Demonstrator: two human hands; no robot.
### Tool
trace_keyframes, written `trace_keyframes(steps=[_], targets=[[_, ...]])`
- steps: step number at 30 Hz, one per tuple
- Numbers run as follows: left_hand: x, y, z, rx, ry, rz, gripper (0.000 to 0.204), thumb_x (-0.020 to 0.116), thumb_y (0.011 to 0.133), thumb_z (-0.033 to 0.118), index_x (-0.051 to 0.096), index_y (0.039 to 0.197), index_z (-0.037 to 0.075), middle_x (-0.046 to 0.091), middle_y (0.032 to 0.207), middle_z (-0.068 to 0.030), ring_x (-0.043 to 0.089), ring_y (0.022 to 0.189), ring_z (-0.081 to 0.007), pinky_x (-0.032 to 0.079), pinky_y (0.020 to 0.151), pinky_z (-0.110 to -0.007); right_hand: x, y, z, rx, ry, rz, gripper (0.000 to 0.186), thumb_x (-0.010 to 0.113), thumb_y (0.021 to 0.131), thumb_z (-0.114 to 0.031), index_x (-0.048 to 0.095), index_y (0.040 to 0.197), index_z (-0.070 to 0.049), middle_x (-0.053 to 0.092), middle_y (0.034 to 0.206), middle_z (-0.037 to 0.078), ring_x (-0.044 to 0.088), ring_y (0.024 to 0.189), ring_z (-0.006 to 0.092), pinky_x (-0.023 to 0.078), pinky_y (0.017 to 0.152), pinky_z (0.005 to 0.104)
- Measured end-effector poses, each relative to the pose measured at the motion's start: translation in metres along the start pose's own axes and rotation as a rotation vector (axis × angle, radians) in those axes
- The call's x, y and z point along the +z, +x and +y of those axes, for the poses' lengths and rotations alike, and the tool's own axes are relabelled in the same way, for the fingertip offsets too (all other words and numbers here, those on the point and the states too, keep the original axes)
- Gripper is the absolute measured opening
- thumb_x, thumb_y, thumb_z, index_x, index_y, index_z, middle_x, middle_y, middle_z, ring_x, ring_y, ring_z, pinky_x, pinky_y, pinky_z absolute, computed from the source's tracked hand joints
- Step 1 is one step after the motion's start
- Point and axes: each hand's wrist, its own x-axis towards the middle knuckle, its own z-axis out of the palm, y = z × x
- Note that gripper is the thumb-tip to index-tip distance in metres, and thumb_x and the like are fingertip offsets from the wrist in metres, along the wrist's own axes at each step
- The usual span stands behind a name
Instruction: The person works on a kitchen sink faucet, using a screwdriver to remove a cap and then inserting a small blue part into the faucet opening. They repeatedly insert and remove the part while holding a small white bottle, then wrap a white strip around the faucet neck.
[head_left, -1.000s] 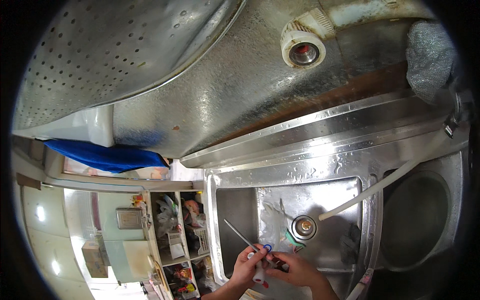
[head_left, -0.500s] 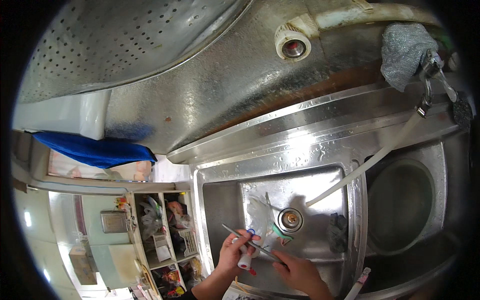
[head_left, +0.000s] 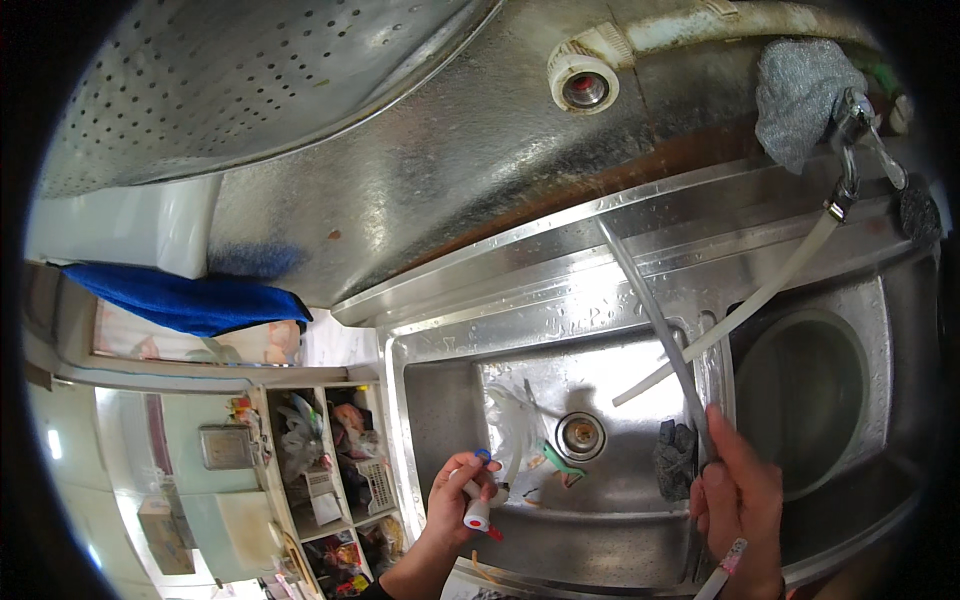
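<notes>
My right hand (head_left: 738, 490) is closed round the lower end of a long grey rod (head_left: 655, 315), which slants up and left over the sink's divider. In my left hand (head_left: 458, 505), fingers curled, are white marker-like tubes (head_left: 477, 514) with red and blue ends; their exact kind is hard to make out. That hand is over the front left of the left sink basin (head_left: 440, 400). Beyond it in the basin lie a clear plastic item (head_left: 515, 430) and a small green item (head_left: 562, 462). A grey crumpled cloth (head_left: 675, 462) lies left of my right hand.
A pale hose (head_left: 780, 285) runs from the tap (head_left: 852, 150) into the left basin near the drain (head_left: 581, 437). A round tub (head_left: 805, 410) fills much of the right basin. A blue towel (head_left: 190, 298) hangs at left; a perforated metal bowl (head_left: 240, 90) is behind.
My right hand has moved right and away from my left, taking the grey rod along; the rod now points up toward the back ledge. My left hand keeps the white tubes, shifted slightly left.
</notes>
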Motion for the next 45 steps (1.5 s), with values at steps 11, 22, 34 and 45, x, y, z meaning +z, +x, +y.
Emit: trace_keyframes(steps=[11, 22, 34, 45], targets=[[0.002, 0.002, -0.009, -0.053, 0.029, 0.006, 0.011, 0.059, 0.099, 0.016, 0.064, 0.104, 0.007, 0.069, 0.103, -0.0174, 0.054, 0.062, -0.0167, 0.046, 0.069, -0.033, -0.019, 0.068, -0.032, -0.04, -0.003, -0.03, 0.044, 0.042, 0.103, -0.01, 0.047, 0.146, 0.002, 0.049, 0.055, -0.002, 0.041, 0.046, 0.0031, 0.034, 0.045, 0.0217], [0.007, 0.011, -0.008, -0.107, 0.071, -0.015, 0.01, 0.059, 0.099, 0.015, 0.063, 0.103, 0.007, 0.069, 0.101, -0.0156, 0.053, 0.063, -0.0156, 0.046, 0.068, -0.032, -0.037, 0.075, -0.065, -0.175, -0.635, -0.038, 0.054, 0.05, 0.094, 0.0, 0.049, 0.147, -0.011, 0.062, 0.106, 0.005, 0.064, 0.077, 0.0176, 0.051, 0.064, 0.0291], [0.007, 0.006, -0.004, -0.135, -0.03, 0.026, 0.008, 0.061, 0.099, 0.014, 0.063, 0.097, 0.006, 0.07, 0.097, -0.0133, 0.054, 0.063, -0.0157, 0.045, 0.063, -0.031, 0.019, 0.063, -0.079, 0.255, 0.261, -0.081, 0.05, 0.039, 0.105, -0.014, 0.036, 0.153, -0.001, 0.047, 0.055, -0.002, 0.041, 0.045, 0.0033, 0.036, 0.043, 0.0216], [0.015, -0.005, 0.008, -0.036, 0.09, -0.043, 0.008, 0.064, 0.098, 0.012, 0.066, 0.1, 0.004, 0.071, 0.096, -0.0145, 0.055, 0.062, -0.0134, 0.046, 0.062, -0.029, 0.056, 0.021, -0.008, 0.166, 0.237, 0.104, 0.05, 0.045, 0.105, -0.011, 0.035, 0.154, -0.004, 0.047, 0.06, -0.004, 0.042, 0.05, 0.0026, 0.035, 0.046, 0.0201]])
